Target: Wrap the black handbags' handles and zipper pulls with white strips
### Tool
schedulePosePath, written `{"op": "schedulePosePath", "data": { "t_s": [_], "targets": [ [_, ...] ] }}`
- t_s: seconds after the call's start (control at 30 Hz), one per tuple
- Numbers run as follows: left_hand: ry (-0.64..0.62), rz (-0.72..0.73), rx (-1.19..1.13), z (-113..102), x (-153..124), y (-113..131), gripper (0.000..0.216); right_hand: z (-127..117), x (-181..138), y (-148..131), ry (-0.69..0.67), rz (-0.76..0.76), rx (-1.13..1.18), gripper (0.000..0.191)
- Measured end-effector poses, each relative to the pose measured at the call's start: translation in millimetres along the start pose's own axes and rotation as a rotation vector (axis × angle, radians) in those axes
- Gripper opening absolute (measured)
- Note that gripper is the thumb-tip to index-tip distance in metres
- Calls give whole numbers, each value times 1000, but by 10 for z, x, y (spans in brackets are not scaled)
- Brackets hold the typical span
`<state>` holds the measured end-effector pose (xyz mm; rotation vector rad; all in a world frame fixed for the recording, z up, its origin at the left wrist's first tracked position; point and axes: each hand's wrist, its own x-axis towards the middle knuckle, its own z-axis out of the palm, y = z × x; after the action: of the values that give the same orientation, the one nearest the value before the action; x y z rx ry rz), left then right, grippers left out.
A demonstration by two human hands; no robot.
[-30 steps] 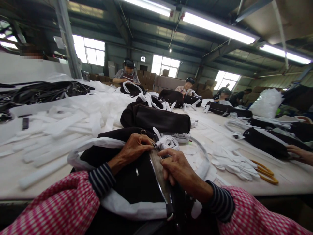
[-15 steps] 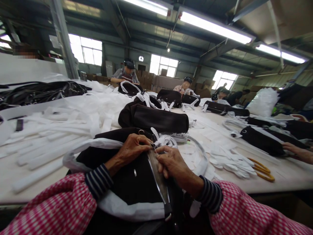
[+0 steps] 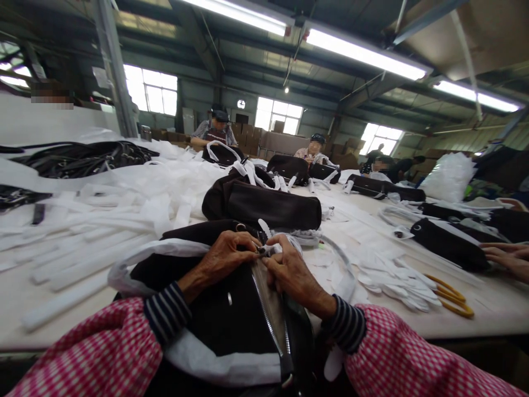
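Note:
A black handbag (image 3: 231, 314) lies in front of me with its silver zipper (image 3: 268, 317) open along the top and white wrapping (image 3: 144, 256) round its handle. My left hand (image 3: 227, 255) pinches the far end of the zipper, fingers closed. My right hand (image 3: 289, 270) meets it there, fingers curled on the zipper end and touching a white wrapped strap (image 3: 285, 240). What exactly sits between the fingertips is too small to name.
A dark brown bag (image 3: 264, 204) lies just beyond. White wrapping strips (image 3: 103, 220) cover the left of the table, white gloves (image 3: 397, 275) and yellow-handled scissors (image 3: 452, 298) lie right. Another person's hand (image 3: 506, 259) rests by a black bag (image 3: 446, 242). Several people work farther back.
My right hand has moved up and left along the zipper until it met my left hand at the far end. The left hand stayed in place.

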<state>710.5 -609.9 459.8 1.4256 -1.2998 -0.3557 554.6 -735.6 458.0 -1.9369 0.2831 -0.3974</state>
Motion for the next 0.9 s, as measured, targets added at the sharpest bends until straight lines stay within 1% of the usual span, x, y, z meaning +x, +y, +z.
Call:
{"op": "schedulePosePath", "data": {
  "t_s": [0.1,0.2,0.3,0.4,0.53,0.6,0.67,0.73,0.8,0.83,0.9],
  "targets": [
    [1,15,-20,-4,1,-11,8,-44,80,-36,-104,28,74,37],
    [-13,37,-26,-11,-5,-23,8,-82,155,-98,-138,85,171,39],
    [-37,46,-4,-17,-11,-41,8,-96,221,-133,-107,155,276,35],
    [-42,39,16,-20,-12,-45,8,-73,276,-119,-35,189,337,30],
    [-53,7,41,-23,-14,-25,11,5,316,-98,70,192,374,31],
    [-49,-21,47,-28,-17,-23,12,47,318,-107,117,179,389,28],
    [-49,-50,53,-39,-22,-28,14,71,317,-122,137,169,393,25],
    [-55,-58,70,-57,-27,-25,16,49,312,-132,121,171,373,23],
    [-60,-51,91,-81,-31,-2,18,-42,295,-140,69,190,333,20],
    [-63,-47,99,-93,-33,17,19,-114,279,-145,26,203,306,18],
    [-65,-52,115,-111,-33,63,21,-295,231,-171,-106,234,242,15]
  ]
}}
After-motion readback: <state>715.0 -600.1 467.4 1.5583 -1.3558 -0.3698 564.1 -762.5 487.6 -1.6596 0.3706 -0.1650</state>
